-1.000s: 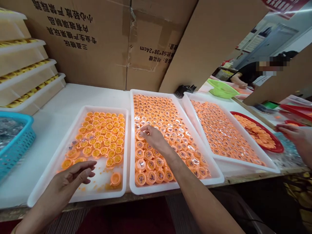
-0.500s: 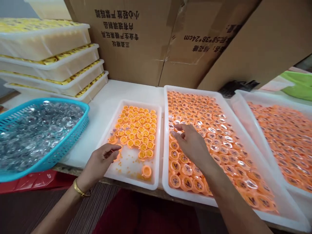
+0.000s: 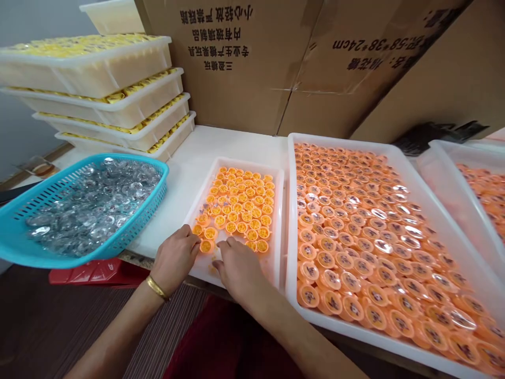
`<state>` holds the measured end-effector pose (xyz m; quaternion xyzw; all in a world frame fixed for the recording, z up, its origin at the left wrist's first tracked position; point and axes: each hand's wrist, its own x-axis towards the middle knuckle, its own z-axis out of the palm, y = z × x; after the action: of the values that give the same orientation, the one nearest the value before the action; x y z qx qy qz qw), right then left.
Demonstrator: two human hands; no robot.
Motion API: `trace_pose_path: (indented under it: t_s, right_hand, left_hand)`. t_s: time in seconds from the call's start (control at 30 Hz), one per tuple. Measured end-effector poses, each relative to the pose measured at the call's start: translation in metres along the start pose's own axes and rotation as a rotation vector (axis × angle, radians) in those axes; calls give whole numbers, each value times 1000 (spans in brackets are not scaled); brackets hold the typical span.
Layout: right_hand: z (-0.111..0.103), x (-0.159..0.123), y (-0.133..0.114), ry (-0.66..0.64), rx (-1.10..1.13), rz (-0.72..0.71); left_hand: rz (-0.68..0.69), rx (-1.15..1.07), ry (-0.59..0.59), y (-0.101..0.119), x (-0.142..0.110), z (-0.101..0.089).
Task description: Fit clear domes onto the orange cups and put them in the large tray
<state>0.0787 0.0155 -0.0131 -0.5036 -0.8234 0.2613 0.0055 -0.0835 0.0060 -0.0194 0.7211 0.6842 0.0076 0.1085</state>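
Both my hands are in the near end of a small white tray (image 3: 277, 221) of orange cups with yellow filling (image 3: 240, 202). My left hand (image 3: 175, 258), with a gold bracelet on the wrist, has its fingers curled against one cup (image 3: 205, 246) at the front of the group. My right hand (image 3: 236, 266) rests palm down beside it with its fingertips bent down onto the tray floor; what they touch is hidden. A large white tray (image 3: 291, 221) packed with capped orange cups (image 3: 355, 221) lies just to the right.
A blue basket (image 3: 134, 231) of clear plastic caps (image 3: 84, 205) sits at the left, overhanging the table edge. Stacked white trays (image 3: 130, 113) of yellow pieces stand behind it. Cardboard boxes (image 3: 244, 68) wall the back. Another tray (image 3: 437, 173) of orange cups is at far right.
My right hand left the large tray and came down into the small tray next to my left hand. My left hand moved forward onto a cup. The view swung left.
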Motion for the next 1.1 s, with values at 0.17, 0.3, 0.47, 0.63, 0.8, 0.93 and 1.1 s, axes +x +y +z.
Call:
trace_pose_path:
  t_s: [0.17,0.3,0.47,0.63,0.8,0.93,1.1]
  right_hand:
    - [15,20,-7,28,-38,18]
    - [16,12,-1,-9,-30,77]
    - [12,1,11,-11,-37,98]
    - [9,4,10,14,9,73]
    - [10,3,11,-21,69,56]
    - [19,0,16,40,208,29]
    - [24,-2,18,70,514,88]
  left_hand:
    - [24,13,-37,9,-2,4]
    - [61,-76,-83,11,-6,4]
    - [14,-47,-71,18,-12,4]
    - [-59,107,-138,36,-6,5]
    - [-46,129,-170,43,3,5]
    - [132,117,-161,41,1,-2]
    - [311,104,-133,39,-2,-13]
